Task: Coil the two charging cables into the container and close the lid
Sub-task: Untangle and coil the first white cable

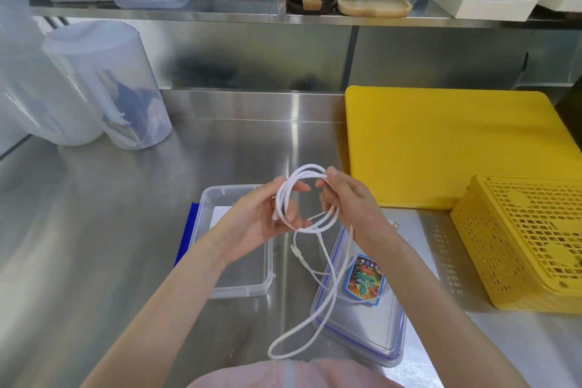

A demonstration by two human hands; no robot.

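Observation:
A white charging cable (318,302) is partly wound into a coil held up between both hands above the steel counter. My left hand (261,224) grips the coil's left side; my right hand (346,198) pinches its top right. The loose remainder hangs down in a long loop toward my body, with one plug (294,249) dangling. The clear container (242,274) sits open under my left forearm, a blue clip on its left edge. Its lid (371,327), clear with a blue seal and a colourful label, lies to the right. I see only one cable clearly.
A yellow cutting board (447,142) lies at the back right and a yellow perforated basket (529,242) stands at the right edge. Clear plastic jugs (104,85) stand at the back left. A shelf above holds boxes and wooden trays.

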